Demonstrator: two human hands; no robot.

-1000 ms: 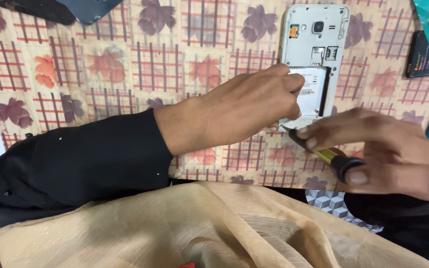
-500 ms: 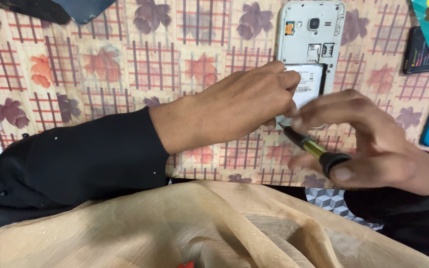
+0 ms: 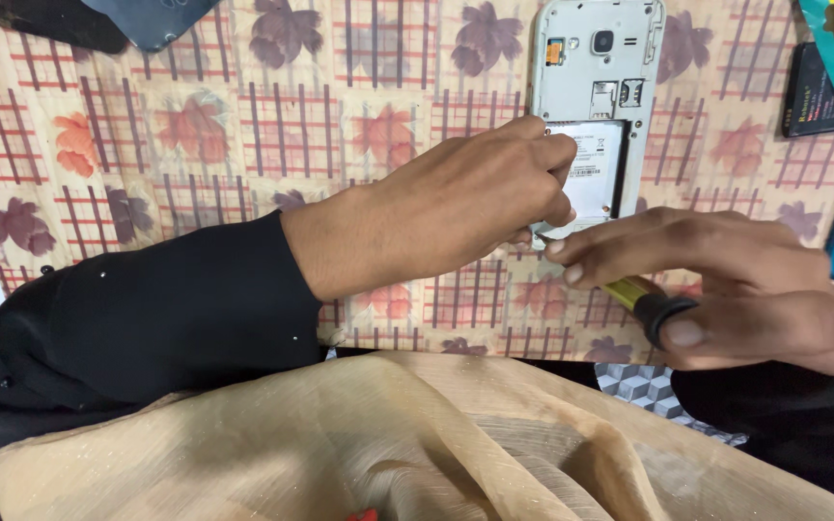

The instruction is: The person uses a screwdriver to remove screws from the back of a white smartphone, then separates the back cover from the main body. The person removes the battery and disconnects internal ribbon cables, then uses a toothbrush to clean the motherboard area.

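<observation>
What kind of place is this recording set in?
Probably a small phone-repair bench: an opened phone lies back-up on a floral cloth, the right hand holds a screwdriver at it, and other phones lie around.

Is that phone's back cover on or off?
Off. The phone lies face down with its card slots and inner frame bare.

A floral checked cloth [image 3: 195, 145] covers my table, tan fabric [image 3: 388, 444] lies across my lap, and a dark cover [image 3: 152, 14] sits top left, a black battery [image 3: 813, 92] far right
</observation>
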